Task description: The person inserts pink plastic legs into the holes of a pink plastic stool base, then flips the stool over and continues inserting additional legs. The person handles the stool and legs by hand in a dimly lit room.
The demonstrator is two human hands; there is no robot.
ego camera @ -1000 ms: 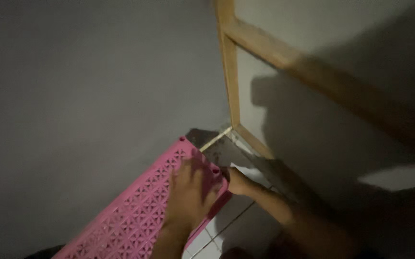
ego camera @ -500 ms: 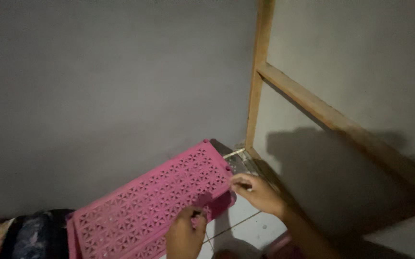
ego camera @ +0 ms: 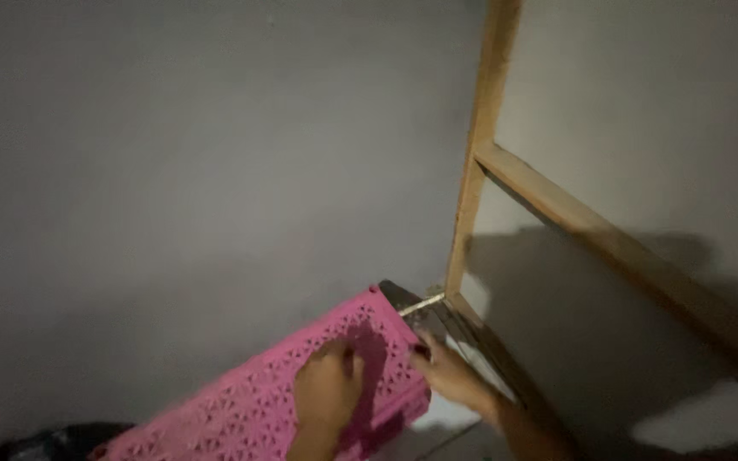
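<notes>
A pink plastic crate [ego camera: 258, 401] with a perforated star-pattern side lies against a grey wall near the room's corner. My left hand [ego camera: 326, 391] rests flat on the crate's perforated face, fingers spread toward its upper end. My right hand [ego camera: 447, 369] grips the crate's right end near its top corner. A thin pale rod [ego camera: 422, 305] sticks out at that corner, just above my right hand.
A wooden frame [ego camera: 478, 162] with an upright post and a slanting rail stands against the right wall. Grey wall [ego camera: 198, 171] fills the left. A dark bundle [ego camera: 53, 444] lies at the bottom left. Pale floor shows beside my right forearm.
The view has swung, putting the crate lower in frame. My left hand has moved up onto the crate's face. My right hand stays at the crate's right end.
</notes>
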